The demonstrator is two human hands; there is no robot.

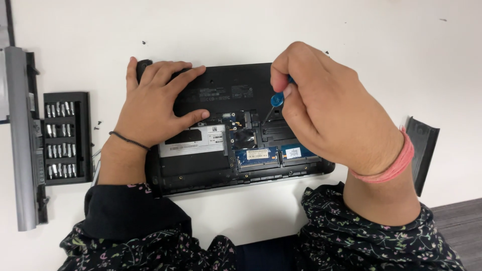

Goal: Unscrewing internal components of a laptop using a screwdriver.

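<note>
— Laptop, where was it found?

— It was laid upside down on the white surface, its bottom cover taken off, so that the silver drive, the blue memory modules and the dark inner frame were exposed.

— And the left hand?

— It was pressed flat on the far left part of the black base, fingers spread apart and stretched out, nothing being gripped. A thin dark band was worn at the wrist.

— The right hand?

— It was held over the right half of the open bay. Its fingers were closed together on a small screwdriver with a blue handle, whose thin shaft was pointed down into the dark recess just above the memory modules. Whether the tip was touching a screw could not be told.

— What else was seen?

— A black bit case with rows of metal bits was set to the left, just beside a long grey battery. A black cover panel was laid to the right, apart from the laptop.
</note>
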